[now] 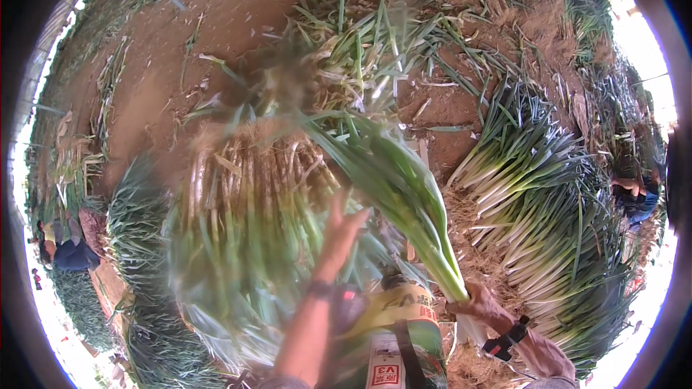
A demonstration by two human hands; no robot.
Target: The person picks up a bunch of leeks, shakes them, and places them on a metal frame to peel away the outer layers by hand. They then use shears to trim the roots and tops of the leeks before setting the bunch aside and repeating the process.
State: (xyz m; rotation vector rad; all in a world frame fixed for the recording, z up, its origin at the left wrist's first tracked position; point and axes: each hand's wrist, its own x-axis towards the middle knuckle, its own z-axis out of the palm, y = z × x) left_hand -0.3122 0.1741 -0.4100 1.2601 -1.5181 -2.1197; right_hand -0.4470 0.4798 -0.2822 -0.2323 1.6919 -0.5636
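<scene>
My right hand (484,307) is closed around the pale stalks of a few large green onions (411,202). Their broad green leaves point up and to the left, away from me. My left hand (342,229) is raised with its fingers apart, holding nothing, and is somewhat smeared by motion. It is just left of the held leaves, above a heap of green onions (252,202) whose brownish, rooty ends point away from me. A strap with a small black device (507,338) is on my right wrist.
Rows of green onions (533,223) lie on the right, pale root ends toward me. Loose leaves and trimmings (360,57) litter the brown soil (166,79) ahead. More onions (144,245) are piled left. A yellow-and-green printed sack (404,310) is at my lap. Other people (74,253) are at both edges.
</scene>
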